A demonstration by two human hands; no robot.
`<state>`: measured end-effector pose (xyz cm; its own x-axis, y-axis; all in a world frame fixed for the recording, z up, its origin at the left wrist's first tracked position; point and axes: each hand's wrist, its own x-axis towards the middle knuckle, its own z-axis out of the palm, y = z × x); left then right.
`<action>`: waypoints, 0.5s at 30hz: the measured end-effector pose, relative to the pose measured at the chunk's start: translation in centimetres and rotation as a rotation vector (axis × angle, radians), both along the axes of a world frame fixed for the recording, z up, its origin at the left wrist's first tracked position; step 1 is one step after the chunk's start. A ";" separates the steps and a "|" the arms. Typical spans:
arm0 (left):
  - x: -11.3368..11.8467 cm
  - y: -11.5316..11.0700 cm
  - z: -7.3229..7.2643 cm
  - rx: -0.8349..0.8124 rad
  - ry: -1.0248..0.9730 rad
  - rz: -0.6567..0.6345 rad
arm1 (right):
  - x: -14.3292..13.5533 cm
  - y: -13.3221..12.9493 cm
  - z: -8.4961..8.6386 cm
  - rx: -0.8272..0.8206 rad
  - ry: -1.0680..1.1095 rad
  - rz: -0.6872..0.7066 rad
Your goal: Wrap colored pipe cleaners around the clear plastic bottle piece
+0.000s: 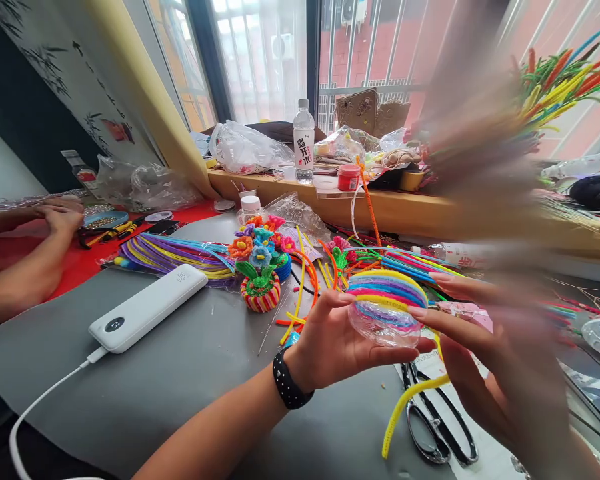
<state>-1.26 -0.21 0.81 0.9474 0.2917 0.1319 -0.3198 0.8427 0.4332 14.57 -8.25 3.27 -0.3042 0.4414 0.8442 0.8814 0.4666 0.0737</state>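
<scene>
My left hand [325, 340] holds a clear plastic container [385, 331] from below and the side, fingers wrapped round it. Pipe cleaners [385, 287] in yellow, blue, pink and purple circle its wall in stacked rings. The fingers of my right hand [480, 347] press against a yellow ring on the container's right side. From that hand a yellow pipe cleaner [414, 399] hangs down in a curve, its loose end over the table. Black-handled scissors [433, 427] lie beneath my right hand. A blurred shape close to the camera partly covers the right hand and forearm.
A finished pipe-cleaner flower pot [260, 293] stands left of my hands, near a white power bank [147, 308] with its cable. Bundled pipe cleaners [175, 257] lie behind. A water bottle [304, 143] stands on the sill. Another person's hands [63, 217] are at far left.
</scene>
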 end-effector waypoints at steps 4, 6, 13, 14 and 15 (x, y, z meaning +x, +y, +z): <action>0.0 -0.2 0.2 0.067 0.033 0.056 | 0.3 -0.2 -0.6 -0.118 0.168 0.007; 0.0 -0.4 0.3 0.150 0.065 0.117 | 0.4 -0.3 -0.8 -0.179 0.258 0.080; -0.3 -0.7 0.5 0.275 0.090 0.203 | 0.3 -0.5 -0.3 -0.154 -0.053 0.050; -0.4 -0.7 0.6 0.286 0.095 0.207 | 0.3 -0.6 -0.3 -0.141 -0.067 0.050; -0.5 -0.7 0.6 0.297 0.099 0.208 | 0.3 -0.6 -0.3 -0.131 -0.074 0.049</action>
